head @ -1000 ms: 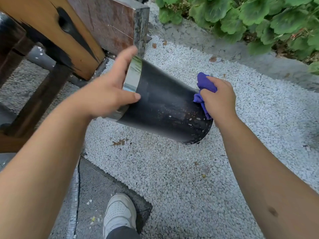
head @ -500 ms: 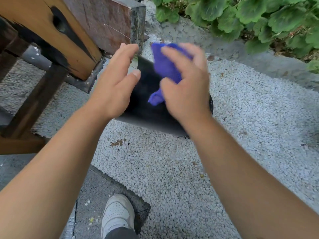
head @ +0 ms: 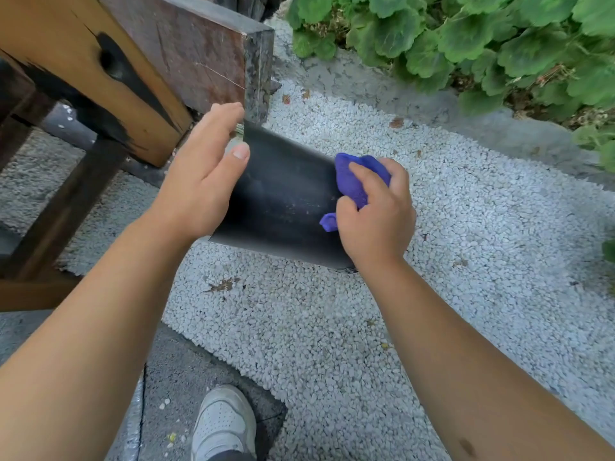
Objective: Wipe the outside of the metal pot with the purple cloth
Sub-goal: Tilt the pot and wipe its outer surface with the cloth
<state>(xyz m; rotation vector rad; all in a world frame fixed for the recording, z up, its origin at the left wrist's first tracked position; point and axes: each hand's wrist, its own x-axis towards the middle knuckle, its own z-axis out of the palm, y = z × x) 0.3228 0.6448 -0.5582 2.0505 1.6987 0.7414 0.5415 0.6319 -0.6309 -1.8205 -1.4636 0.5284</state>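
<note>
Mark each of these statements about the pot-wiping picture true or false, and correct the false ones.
1. The right hand holds the cloth against the pot. True.
2. The pot stands upright on the gravel. False: it is held tilted on its side, off the ground.
3. The left hand is at the pot's rim end. True.
4. The cloth is green. False: it is purple.
5. A white shoe shows at the bottom edge. True.

black metal pot (head: 283, 197) tilted sideways; bunched purple cloth (head: 352, 181) against it.
</note>
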